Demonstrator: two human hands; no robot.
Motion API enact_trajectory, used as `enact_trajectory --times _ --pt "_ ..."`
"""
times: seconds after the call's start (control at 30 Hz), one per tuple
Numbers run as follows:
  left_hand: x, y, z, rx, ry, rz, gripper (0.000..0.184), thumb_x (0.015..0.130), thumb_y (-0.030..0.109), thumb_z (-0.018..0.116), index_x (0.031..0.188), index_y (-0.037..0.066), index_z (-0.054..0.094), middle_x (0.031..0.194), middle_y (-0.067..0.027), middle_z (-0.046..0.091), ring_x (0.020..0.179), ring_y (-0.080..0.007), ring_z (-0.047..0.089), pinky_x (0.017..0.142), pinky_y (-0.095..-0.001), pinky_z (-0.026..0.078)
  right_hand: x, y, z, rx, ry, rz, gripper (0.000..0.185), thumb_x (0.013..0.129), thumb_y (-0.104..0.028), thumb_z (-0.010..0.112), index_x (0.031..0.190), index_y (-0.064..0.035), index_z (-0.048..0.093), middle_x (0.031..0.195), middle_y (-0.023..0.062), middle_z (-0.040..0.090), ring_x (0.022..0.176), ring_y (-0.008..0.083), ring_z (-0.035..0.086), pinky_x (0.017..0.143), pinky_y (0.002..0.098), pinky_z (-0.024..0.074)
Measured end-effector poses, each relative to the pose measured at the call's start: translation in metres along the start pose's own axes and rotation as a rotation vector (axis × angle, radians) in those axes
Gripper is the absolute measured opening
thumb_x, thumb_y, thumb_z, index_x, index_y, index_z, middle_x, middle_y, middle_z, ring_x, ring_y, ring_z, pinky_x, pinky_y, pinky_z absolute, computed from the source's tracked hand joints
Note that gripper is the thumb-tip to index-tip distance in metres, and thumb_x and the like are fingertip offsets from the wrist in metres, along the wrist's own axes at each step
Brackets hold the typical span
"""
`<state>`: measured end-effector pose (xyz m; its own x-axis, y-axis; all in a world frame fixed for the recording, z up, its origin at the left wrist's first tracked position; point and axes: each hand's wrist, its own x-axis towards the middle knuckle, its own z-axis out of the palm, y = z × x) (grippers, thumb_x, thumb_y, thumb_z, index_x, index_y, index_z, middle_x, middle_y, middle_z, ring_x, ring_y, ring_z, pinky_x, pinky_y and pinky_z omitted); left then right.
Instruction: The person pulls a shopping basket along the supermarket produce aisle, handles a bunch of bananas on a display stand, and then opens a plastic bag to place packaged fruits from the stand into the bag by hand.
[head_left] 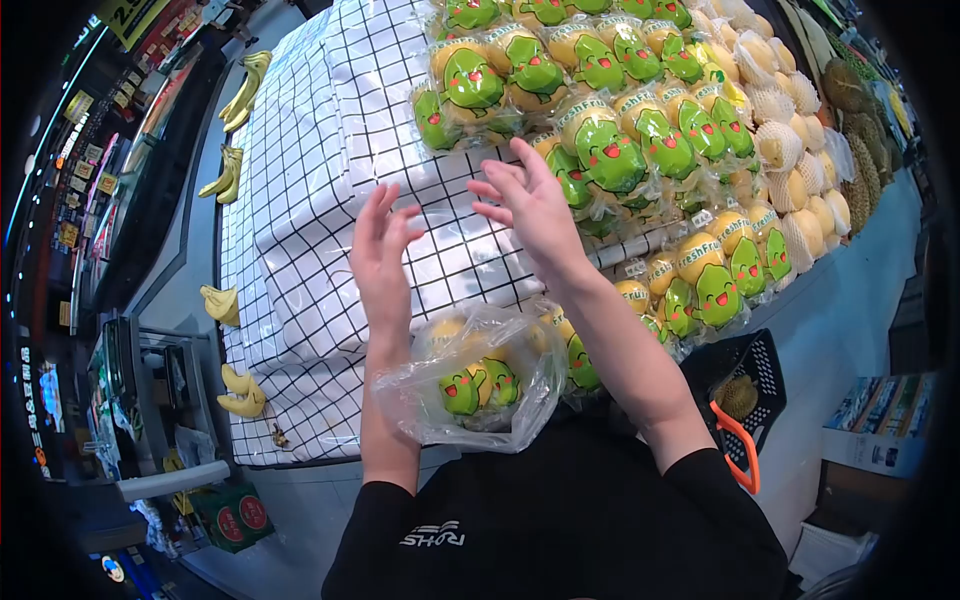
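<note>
Both of my hands are raised over the checked cloth with nothing in them. My left hand (pixel 384 250) has its fingers apart, above the white cloth with black grid lines (pixel 310 190). My right hand (pixel 528 205) also has spread fingers, close to the near-left edge of the stacked bagged fruit (pixel 610 155). These yellow fruits sit in clear bags printed with a smiling green cartoon and "FreshFruit". Below my hands, near my body, a clear plastic bag (pixel 535 370) holds bagged fruit (pixel 480 385) of the same print. My left forearm is beside this bag.
Bananas (pixel 240 392) lie in several spots along the cloth's left edge. Yellow fruits in white foam nets (pixel 780 145) and spiky durians (pixel 860 160) are at the right. A black basket with an orange handle (pixel 738 440) stands at my right. Shelves and display cases line the left.
</note>
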<state>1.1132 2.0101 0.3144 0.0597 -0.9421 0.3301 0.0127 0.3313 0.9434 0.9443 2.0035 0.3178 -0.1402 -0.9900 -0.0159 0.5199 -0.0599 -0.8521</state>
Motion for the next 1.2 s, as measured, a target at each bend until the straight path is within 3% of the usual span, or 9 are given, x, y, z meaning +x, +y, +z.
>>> enact_trajectory --times 0.1,0.2,0.33,0.47,0.77,0.9,0.93,1.1,1.2 --pt "0.054 -0.012 0.028 -0.086 -0.080 -0.004 0.056 0.097 0.019 0.058 0.144 -0.003 0.038 0.140 -0.0190 0.049 0.109 -0.0224 0.061 0.083 -0.0309 0.053 0.030 -0.003 0.006 0.133 0.043 0.074 0.081 0.097 -0.015 0.058 0.153 0.0026 0.002 0.133 0.0215 0.047 0.112 0.0245 0.060 0.086 0.0331 0.0559" --pt "0.090 -0.020 0.049 -0.085 -0.093 -0.064 0.056 0.093 0.013 0.063 0.141 -0.006 0.041 0.136 -0.0205 0.051 0.104 -0.0183 0.062 0.078 -0.0276 0.053 0.044 -0.002 0.013 0.176 0.105 0.064 0.059 0.098 -0.018 0.056 0.145 0.0009 0.027 0.129 0.0144 0.053 0.109 0.0209 0.061 0.084 0.0320 0.0556" --pt "0.113 -0.031 0.058 0.167 -0.121 -0.034 0.046 0.088 0.019 0.072 0.122 -0.008 0.058 0.103 -0.0126 0.067 0.081 -0.0121 0.064 0.066 -0.0258 0.052 0.052 -0.002 0.010 0.197 0.054 0.076 0.032 0.100 -0.025 0.053 0.124 -0.0042 0.051 0.120 0.0071 0.061 0.105 0.0164 0.063 0.084 0.0318 0.0545" --pt "0.117 -0.021 0.054 0.386 -0.144 -0.072 0.028 0.088 0.020 0.072 0.098 -0.005 0.070 0.071 -0.0070 0.067 0.060 -0.0105 0.060 0.060 -0.0248 0.050 0.054 -0.003 0.008 0.218 0.041 0.083 0.032 0.100 -0.029 0.053 0.121 -0.0045 0.055 0.115 0.0064 0.064 0.104 0.0163 0.064 0.084 0.0325 0.0540" --pt "0.094 -0.027 0.038 0.258 -0.105 0.279 0.016 0.092 0.011 0.065 0.091 -0.004 0.069 0.073 -0.0083 0.066 0.062 -0.0108 0.058 0.059 -0.0260 0.046 0.053 -0.003 0.002 0.376 -0.061 0.192 0.044 0.097 -0.039 0.058 0.125 -0.0043 0.055 0.112 0.0116 0.063 0.102 0.0216 0.064 0.089 0.0372 0.0538" --pt "0.057 -0.021 0.019 0.418 -0.199 0.453 0.010 0.089 0.005 0.067 0.092 -0.004 0.070 0.094 -0.0113 0.068 0.077 -0.0177 0.064 0.071 -0.0279 0.050 0.040 -0.002 0.001 0.323 -0.069 0.214 0.049 0.096 -0.041 0.059 0.128 -0.0047 0.054 0.111 0.0098 0.064 0.102 0.0206 0.065 0.090 0.0390 0.0540" --pt "0.048 -0.016 0.015 0.488 -0.215 0.514 0.010 0.087 0.004 0.068 0.093 -0.004 0.070 0.106 -0.0138 0.066 0.094 -0.0243 0.066 0.081 -0.0314 0.052 0.035 -0.001 0.000 0.293 -0.118 0.208 0.046 0.094 -0.039 0.062 0.124 -0.0050 0.056 0.109 0.0090 0.066 0.098 0.0196 0.066 0.087 0.0367 0.0546" --pt "0.012 -0.026 -0.011 0.365 -0.210 0.490 0.013 0.087 0.007 0.069 0.096 -0.002 0.071 0.120 -0.0158 0.061 0.112 -0.0275 0.060 0.092 -0.0375 0.051 0.003 0.004 -0.001 0.229 -0.284 0.140 0.042 0.090 -0.024 0.070 0.121 0.0008 0.056 0.110 0.0095 0.066 0.098 0.0163 0.067 0.085 0.0342 0.0565" --pt "-0.013 -0.016 -0.013 -0.332 -0.101 0.024 0.057 0.088 0.027 0.074 0.129 -0.005 0.051 0.129 -0.0126 0.056 0.116 -0.0225 0.058 0.096 -0.0368 0.051 -0.026 0.001 -0.001 0.054 -0.324 0.031 0.058 0.083 -0.013 0.076 0.131 0.0040 0.051 0.117 0.0090 0.063 0.107 0.0139 0.060 0.093 0.0294 0.0492"
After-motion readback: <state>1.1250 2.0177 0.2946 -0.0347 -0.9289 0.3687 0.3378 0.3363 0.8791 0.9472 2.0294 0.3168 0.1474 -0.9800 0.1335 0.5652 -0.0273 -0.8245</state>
